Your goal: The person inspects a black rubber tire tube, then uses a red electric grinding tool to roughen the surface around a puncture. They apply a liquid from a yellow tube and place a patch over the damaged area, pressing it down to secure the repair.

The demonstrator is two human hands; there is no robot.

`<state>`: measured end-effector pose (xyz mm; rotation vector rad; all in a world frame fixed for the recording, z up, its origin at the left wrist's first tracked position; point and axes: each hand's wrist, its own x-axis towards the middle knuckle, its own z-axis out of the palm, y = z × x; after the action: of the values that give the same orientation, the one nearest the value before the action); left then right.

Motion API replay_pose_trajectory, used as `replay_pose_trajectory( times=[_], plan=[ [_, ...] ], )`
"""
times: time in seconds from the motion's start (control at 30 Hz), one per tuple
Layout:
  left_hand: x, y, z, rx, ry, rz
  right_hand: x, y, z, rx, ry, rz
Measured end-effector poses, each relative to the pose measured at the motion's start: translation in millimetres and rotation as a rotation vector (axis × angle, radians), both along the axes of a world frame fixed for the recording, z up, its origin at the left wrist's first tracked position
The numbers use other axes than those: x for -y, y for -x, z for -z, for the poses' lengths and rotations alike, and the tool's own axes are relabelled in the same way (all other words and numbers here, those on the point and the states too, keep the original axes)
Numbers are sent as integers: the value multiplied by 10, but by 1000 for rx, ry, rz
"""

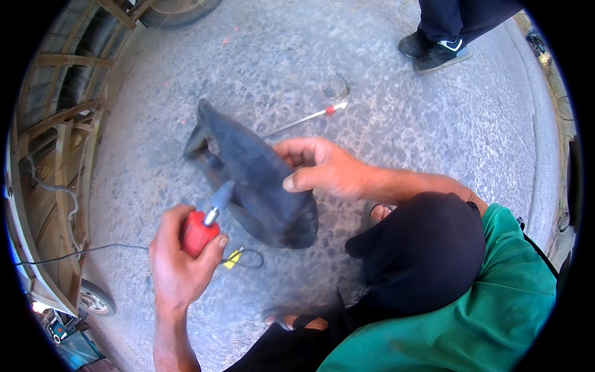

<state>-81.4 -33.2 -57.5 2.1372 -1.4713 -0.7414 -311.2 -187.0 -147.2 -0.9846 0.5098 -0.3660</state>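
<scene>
My left hand (184, 263) is wrapped round a red rotary grinding tool (199, 234). The tool's metal neck carries a blue-grey pointed grinding tip (222, 195), which is in front of or against the lower left edge of a black curved shell-like piece (257, 177); I cannot tell whether they touch. My right hand (322, 167) grips that piece by its upper right edge, thumb on the near face and fingers behind. The piece is slightly blurred and has an opening near its far end.
A black cord (111, 247) runs left from the tool. Near my left hand lies a yellow tag (232, 258) with a dark cable loop. Beyond the piece is a thin rod (300, 121) with a red band. A wooden frame (62, 142) stands left; another person's shoes (441, 56) are far right.
</scene>
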Motion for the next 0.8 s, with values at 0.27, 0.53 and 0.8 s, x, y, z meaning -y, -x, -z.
replay_pose_trajectory(
  times=[0.27, 0.53, 0.8],
  plan=[
    [19, 77, 137, 6, 97, 103, 19, 21, 11, -3, -17, 2],
    [144, 43, 237, -597, 104, -282, 1, -36, -38, -4, -19, 0],
    [411, 248, 596, -772, 137, -342, -30, -36, -26, 14, -67, 10]
  ],
)
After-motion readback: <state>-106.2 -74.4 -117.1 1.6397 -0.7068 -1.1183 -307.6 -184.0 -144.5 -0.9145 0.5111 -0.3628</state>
